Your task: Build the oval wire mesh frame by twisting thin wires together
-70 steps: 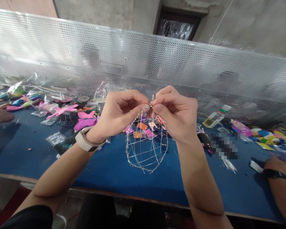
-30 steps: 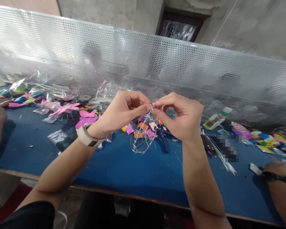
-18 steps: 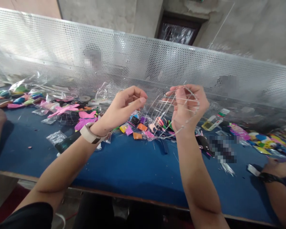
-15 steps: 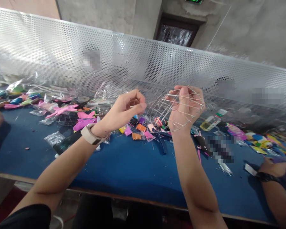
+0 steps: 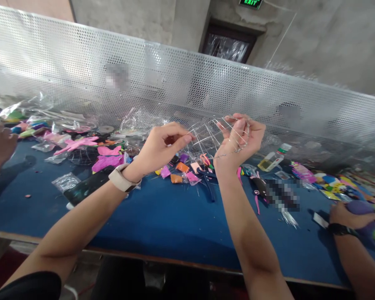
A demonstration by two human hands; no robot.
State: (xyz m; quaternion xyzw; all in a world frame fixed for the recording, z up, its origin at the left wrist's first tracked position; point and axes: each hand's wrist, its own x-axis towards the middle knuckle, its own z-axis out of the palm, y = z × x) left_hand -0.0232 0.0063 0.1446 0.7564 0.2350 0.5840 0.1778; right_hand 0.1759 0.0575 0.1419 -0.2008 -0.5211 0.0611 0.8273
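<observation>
A thin silvery wire frame point(image 5: 203, 139), curved and cage-like, is held up over the blue table. My right hand point(image 5: 242, 135) grips its right side, with thumb and fingers around the wires. At its left end, my left hand point(image 5: 168, 143) pinches the wire between thumb and fingertips; a light watch band is on that wrist. Behind and below the frame lie small orange packets point(image 5: 182, 167), a pink packet point(image 5: 193, 178) and a dark blue handled tool point(image 5: 210, 189).
A dark phone point(image 5: 84, 191) and pink and purple pieces point(image 5: 108, 162) lie left. A bottle point(image 5: 274, 158) and a black figure point(image 5: 258, 186) are right. Other people's hands point(image 5: 0, 146) point(image 5: 350, 216) are at both sides. A perforated metal screen point(image 5: 162, 79) stands behind.
My left thumb and fingertips have closed on the left end of the wire frame. The frame has turned and shifted left in my right hand. At far left another person's hand has come into view.
</observation>
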